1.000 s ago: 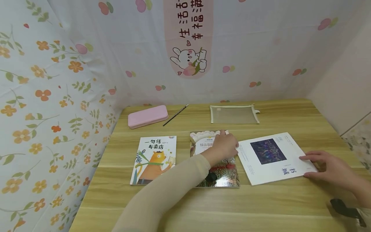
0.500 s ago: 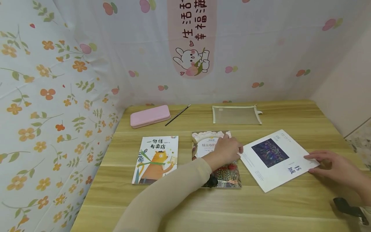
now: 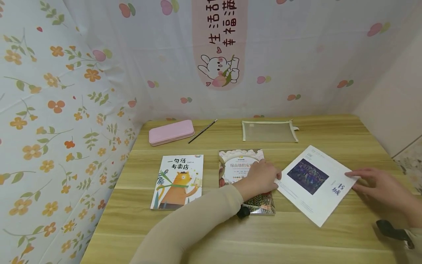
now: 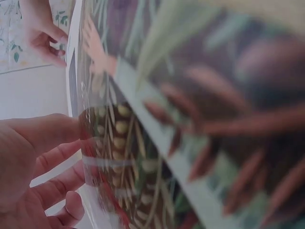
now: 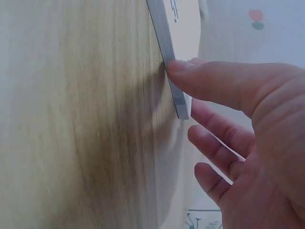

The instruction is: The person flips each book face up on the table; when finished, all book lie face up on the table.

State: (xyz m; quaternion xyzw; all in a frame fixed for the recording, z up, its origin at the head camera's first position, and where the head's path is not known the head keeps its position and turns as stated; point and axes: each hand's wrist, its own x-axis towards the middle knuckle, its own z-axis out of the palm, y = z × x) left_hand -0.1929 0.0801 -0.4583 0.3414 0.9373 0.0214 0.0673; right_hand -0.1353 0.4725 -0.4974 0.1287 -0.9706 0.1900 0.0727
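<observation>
A white book (image 3: 298,200) with a dark square picture lies turned cornerwise at the table's right, between both hands. My left hand (image 3: 262,178) reaches over the illustrated book (image 3: 240,156) and pinches the white book's left corner. In the left wrist view, the thumb and fingers (image 4: 57,183) sit at the edge, with the illustrated cover filling the right side. My right hand (image 3: 379,187) pinches the white book's right corner. In the right wrist view, its thumb (image 5: 209,81) presses the near edge, while the other fingers spread on the far side.
A cartoon-bear book (image 3: 178,183) lies at the left. Behind are a pink pencil case (image 3: 171,132), a dark pencil (image 3: 202,131) and a mesh zip pouch (image 3: 270,132). Patterned cloth (image 3: 132,55) hangs at the table's back and left.
The white book has turned counterclockwise in the head view, its near corner swinging right and its right corner going up. My left hand has shifted slightly right and nearer, uncovering more of the illustrated cover.
</observation>
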